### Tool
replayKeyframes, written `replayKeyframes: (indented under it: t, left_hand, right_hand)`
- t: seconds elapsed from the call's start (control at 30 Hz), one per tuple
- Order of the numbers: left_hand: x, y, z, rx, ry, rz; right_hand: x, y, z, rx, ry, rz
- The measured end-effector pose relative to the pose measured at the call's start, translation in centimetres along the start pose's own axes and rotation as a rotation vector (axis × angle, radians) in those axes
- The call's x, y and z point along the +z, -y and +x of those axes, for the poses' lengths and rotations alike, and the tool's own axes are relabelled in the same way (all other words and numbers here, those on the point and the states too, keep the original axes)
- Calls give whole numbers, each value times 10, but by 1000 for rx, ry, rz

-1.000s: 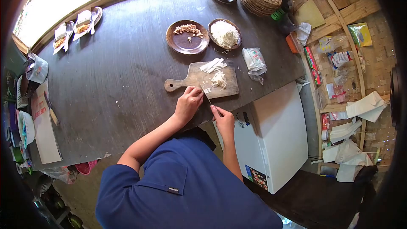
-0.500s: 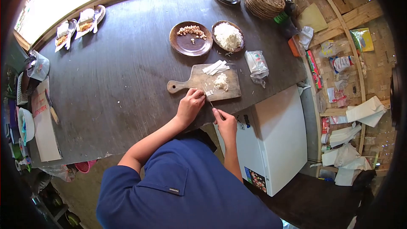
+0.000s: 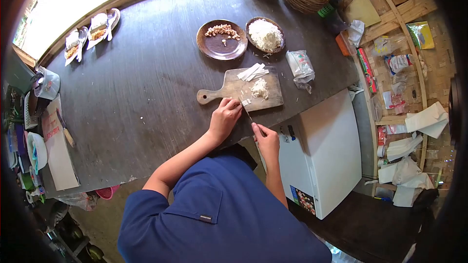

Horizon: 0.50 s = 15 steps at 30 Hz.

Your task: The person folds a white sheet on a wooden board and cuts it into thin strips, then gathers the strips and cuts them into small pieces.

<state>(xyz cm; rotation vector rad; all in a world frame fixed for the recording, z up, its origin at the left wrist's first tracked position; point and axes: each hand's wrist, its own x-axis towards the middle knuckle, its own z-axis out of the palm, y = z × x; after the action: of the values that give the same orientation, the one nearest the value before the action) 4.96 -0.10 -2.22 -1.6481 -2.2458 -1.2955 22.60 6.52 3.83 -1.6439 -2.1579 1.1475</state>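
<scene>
A wooden cutting board point(image 3: 234, 87) with a handle lies near the table's front edge. My right hand point(image 3: 266, 138) is closed around the handle of a knife point(image 3: 248, 112), its thin blade reaching up to the board's near edge. Beside the blade, my left hand point(image 3: 226, 116) has its fingers bent and pressed together at that edge, against small white pieces point(image 3: 246, 102); its fingertips partly hide what they hold. Farther back on the board lie flat white strips point(image 3: 252, 72) and a pile of fine white shreds point(image 3: 260, 88).
Behind the board stand a brown plate of small tan pieces point(image 3: 222, 51) and a plate heaped with white shreds point(image 3: 265, 35). A plastic packet point(image 3: 300, 65) lies to the right. Another knife point(image 3: 67, 131) rests on cardboard at left. A white appliance point(image 3: 321, 160) stands below the table's right side.
The whole view has shifted slightly, so the scene sits a little farther right. Both hands keep nearly the same places at the board, with the knife still beside the left fingertips.
</scene>
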Motion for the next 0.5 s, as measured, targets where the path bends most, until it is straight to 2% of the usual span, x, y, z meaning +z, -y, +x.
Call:
replayKeyframes:
  t: [0.07,0.2,0.47,0.5]
  left_hand:
    - [2,-2,0,-5,8,1]
    - [0,0,-1,-12,-2,-30]
    - [2,1,-1,-7,-11,-60]
    - [3,0,-2,-1,-1,-60]
  right_hand:
    - [7,-4,5,-38,-54,5]
    - [6,10,11,-46,5,43]
    - [8,1,10,-16,-62,3]
    - [4,9,11,17,-6,5]
